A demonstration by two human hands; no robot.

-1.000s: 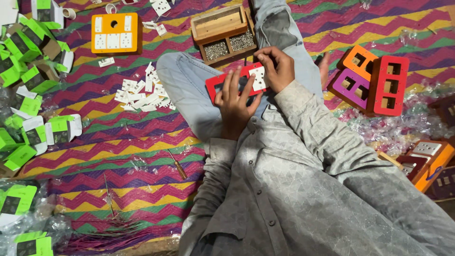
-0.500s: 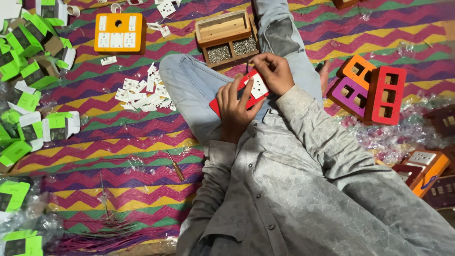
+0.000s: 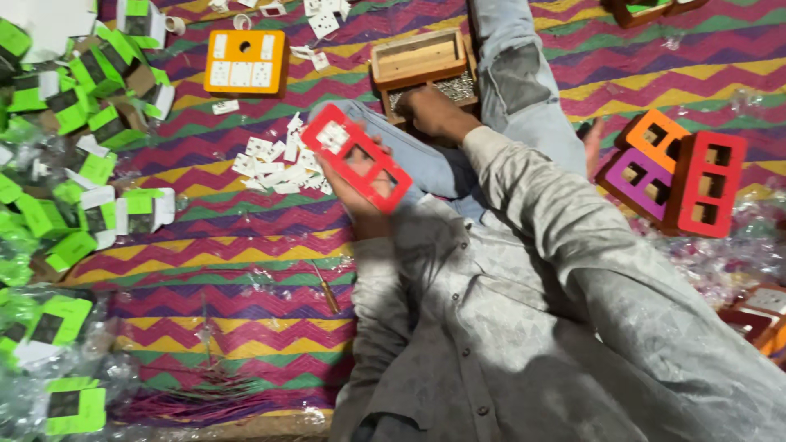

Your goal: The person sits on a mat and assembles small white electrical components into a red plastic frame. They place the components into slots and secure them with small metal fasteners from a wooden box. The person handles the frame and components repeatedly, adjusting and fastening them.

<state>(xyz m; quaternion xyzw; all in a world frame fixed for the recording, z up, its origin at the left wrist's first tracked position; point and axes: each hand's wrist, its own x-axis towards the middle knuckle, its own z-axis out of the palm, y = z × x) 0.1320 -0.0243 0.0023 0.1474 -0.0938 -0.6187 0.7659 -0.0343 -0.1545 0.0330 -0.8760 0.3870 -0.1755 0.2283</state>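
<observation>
Compared with half a second earlier, the two hands have parted: the right hand [image 3: 432,110] has left the red frame [image 3: 357,155] and reached forward to the wooden box [image 3: 419,59], while the left hand [image 3: 358,200] alone keeps the frame, now swung out to the left over the knee.

The left hand is closed around the lower edge of the red frame, fingers curled behind it and thumb at its near side; the frame is a flat red plastic plate with three window openings, tilted diagonally, with a white insert showing in its upper opening. The right hand rests at the near compartment of the wooden box, fingers bent downward into it; whether they pinch anything cannot be told.

The frame thus lies wholly in the left hand, apart from the right hand, which is beyond it and to its right. Loose white pieces [image 3: 270,160] lie on the zigzag-patterned mat [image 3: 229,245] just left of the frame.
</observation>
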